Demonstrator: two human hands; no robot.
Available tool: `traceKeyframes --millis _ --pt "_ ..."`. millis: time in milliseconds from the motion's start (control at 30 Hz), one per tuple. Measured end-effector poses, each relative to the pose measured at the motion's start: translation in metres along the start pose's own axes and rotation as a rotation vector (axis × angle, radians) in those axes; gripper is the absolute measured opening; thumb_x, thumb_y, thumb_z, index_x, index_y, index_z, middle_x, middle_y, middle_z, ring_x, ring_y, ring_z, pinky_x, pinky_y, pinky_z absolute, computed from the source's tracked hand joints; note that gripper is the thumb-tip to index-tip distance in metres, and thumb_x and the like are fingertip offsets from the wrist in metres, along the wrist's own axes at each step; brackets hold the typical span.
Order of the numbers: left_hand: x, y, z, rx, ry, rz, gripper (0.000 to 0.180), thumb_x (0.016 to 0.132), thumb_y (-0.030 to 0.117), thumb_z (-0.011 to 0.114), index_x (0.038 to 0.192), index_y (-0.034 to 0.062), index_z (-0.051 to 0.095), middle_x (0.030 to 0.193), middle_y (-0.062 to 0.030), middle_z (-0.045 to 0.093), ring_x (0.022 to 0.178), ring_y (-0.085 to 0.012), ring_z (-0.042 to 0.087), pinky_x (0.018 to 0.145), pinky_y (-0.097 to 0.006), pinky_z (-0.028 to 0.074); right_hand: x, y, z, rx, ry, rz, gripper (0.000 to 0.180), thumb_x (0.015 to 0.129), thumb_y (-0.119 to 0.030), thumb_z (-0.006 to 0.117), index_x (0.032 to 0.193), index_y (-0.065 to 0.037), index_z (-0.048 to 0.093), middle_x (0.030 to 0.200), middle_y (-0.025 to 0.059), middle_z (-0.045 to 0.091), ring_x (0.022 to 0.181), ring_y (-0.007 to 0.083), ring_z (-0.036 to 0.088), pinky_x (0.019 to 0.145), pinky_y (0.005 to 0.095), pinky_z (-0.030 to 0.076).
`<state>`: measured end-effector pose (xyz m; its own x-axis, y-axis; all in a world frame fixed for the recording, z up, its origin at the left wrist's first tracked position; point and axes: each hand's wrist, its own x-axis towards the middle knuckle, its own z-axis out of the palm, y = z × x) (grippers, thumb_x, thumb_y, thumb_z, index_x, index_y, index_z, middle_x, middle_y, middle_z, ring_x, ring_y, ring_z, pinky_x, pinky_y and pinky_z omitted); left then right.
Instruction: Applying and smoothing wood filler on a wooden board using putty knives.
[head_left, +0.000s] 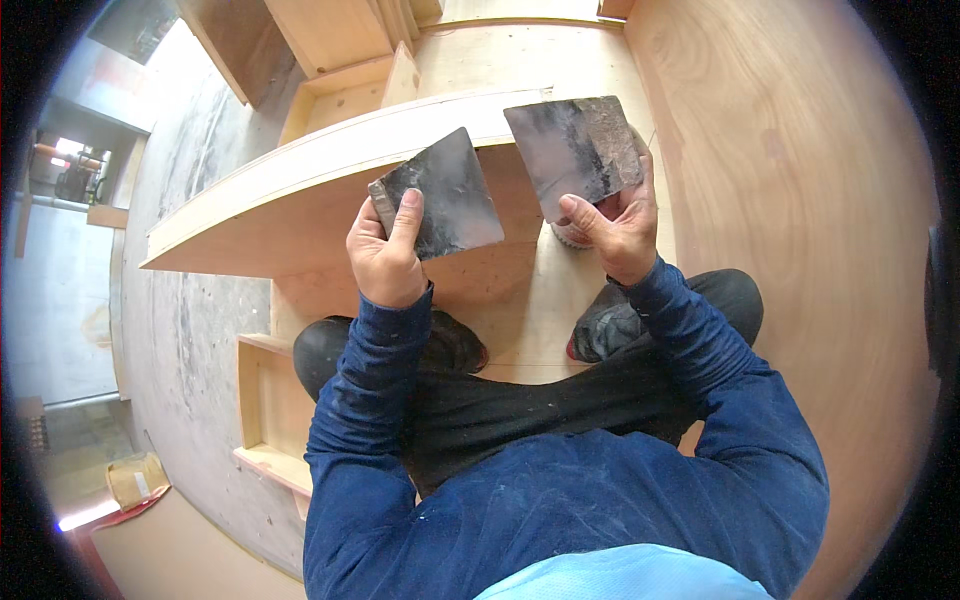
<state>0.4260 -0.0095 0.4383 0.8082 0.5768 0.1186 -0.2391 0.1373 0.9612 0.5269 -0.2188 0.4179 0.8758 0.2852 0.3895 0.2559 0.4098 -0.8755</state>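
Note:
Between the thumb and fingers of my left hand (pixel 388 262) is a flat, square metal filler spreader (pixel 455 200), smeared grey, its thicker edge against my palm. My right hand (pixel 622 238) grips a second filler spreader (pixel 555 150), dark and shiny with a rough, crusted brown strip along one edge. Both blades are raised in front of me, tilted and a short gap apart. My thumbs lie on their faces; most of the fingers are hidden behind. A round object (pixel 572 236), mostly covered, shows under my right hand.
A long plywood panel (pixel 330 190) with a pale edge runs just beyond my hands. A large wooden panel (pixel 790 250) stands on the right. An open wooden box frame (pixel 275 400) sits at my left, and several wooden boxes (pixel 335 40) stand farther off.

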Motion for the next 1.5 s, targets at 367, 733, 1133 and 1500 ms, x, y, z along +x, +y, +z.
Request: traceKeyframes --millis 367,733,1133,1500 --pt "-0.004 0.000 0.003 -0.224 -0.108 -0.255 0.018 0.098 0.012 0.053 0.102 -0.0017 0.064 0.091 -0.0073 0.069 0.074 -0.0116 0.065 0.068 -0.025 0.053 0.001 0.000 -0.004 0.097 0.013 0.208 0.068 0.081 -0.001 0.073 0.135 -0.002 0.032 0.127 0.0113 0.053 0.116 0.0193 0.054 0.099 0.0327 0.044" --pt "0.000 0.008 0.003 -0.142 -0.093 -0.181 0.019 0.097 0.012 0.056 0.101 -0.0024 0.066 0.087 -0.0051 0.069 0.072 -0.0091 0.062 0.067 -0.022 0.050 0.009 -0.007 -0.010 -0.222 -0.180 0.137 0.081 0.082 0.009 0.065 0.149 -0.001 0.019 0.123 0.0165 0.056 0.099 0.0176 0.061 0.075 0.0289 0.056" --pt "0.010 0.007 -0.014 -0.239 -0.109 -0.164 0.032 0.084 -0.001 0.053 0.114 -0.0089 0.061 0.095 -0.0098 0.069 0.081 -0.0144 0.065 0.077 -0.026 0.052 0.007 -0.022 0.006 0.015 0.154 0.193 0.061 0.083 0.006 0.064 0.137 0.000 0.035 0.114 0.0166 0.061 0.104 0.0205 0.063 0.083 0.0280 0.053" --pt "-0.006 0.011 0.002 -0.068 -0.171 -0.088 0.029 0.093 0.010 0.057 0.116 -0.0090 0.062 0.097 -0.0109 0.069 0.084 -0.0148 0.065 0.078 -0.025 0.051 -0.006 -0.010 -0.004 -0.353 -0.256 0.073 0.045 0.084 0.003 0.069 0.122 0.001 0.044 0.110 0.0092 0.061 0.099 0.0135 0.062 0.087 0.0280 0.052"
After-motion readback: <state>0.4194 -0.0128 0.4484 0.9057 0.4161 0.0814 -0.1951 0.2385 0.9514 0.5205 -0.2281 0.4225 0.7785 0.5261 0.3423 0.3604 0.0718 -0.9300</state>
